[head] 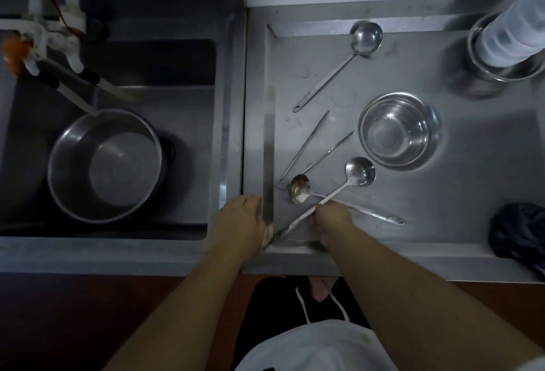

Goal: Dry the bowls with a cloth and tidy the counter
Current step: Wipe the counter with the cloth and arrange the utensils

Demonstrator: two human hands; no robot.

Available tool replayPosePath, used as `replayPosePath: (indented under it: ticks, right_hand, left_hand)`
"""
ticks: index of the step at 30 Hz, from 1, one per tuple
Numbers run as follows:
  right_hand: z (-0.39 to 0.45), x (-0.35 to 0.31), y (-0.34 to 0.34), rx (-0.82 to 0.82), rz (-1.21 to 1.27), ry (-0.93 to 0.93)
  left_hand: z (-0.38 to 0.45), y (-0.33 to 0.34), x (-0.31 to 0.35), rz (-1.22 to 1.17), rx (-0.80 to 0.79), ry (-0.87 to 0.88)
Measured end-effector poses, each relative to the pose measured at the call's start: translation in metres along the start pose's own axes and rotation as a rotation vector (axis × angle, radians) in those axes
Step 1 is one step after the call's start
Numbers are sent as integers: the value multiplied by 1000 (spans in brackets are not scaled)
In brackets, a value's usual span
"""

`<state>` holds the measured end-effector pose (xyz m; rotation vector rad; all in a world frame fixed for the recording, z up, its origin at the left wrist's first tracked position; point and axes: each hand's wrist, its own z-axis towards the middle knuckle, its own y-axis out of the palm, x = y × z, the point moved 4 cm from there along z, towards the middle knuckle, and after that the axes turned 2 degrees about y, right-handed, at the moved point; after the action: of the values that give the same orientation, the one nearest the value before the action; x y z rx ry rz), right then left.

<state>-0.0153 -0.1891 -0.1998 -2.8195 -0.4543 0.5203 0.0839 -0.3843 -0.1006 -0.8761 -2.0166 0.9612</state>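
Note:
A steel bowl (398,130) stands upright on the steel counter (472,178). A dark cloth (517,229) lies bunched at the counter's right front edge. My right hand (330,218) grips the handle of a long ladle (358,173) whose cup lies just left of the bowl. That handle crosses over a smaller ladle (299,189). My left hand (244,221) rests on the raised rim between sink and counter, fingers curled over its edge. Steel tongs (312,149) lie beyond the small ladle. A third ladle (364,38) lies at the back.
The sink (188,99) on the left holds a large steel pot (104,165) under white taps (56,37). At the back right, stacked steel bowls (501,66) carry a tall stack of clear plastic containers (516,31). A tiled wall runs behind.

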Motion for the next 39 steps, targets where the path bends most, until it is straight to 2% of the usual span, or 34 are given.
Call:
replayPosePath:
  ticks: [5,11,18,27,32,39]
  right_hand:
    - [-8,-7,-23,-16,75,-44]
    - [-7,-23,-80,-2,129,-99]
    - [22,-42,-185,59,163,-146]
    - [94,-76,-325,119,196,-147]
    - [124,-91,-353,89,193,-119]
    - [142,-103,-352,14,92,-170]
  left_hand:
    - [7,-7,15,59,-4,24]
    - [26,-17,73,81,19,113]
    - [46,-10,151,131,1,215]
    - [63,12,246,196,-30,223]
    - [69,27,278,235,-64,186]
    - [75,40,308,256,-76,143]
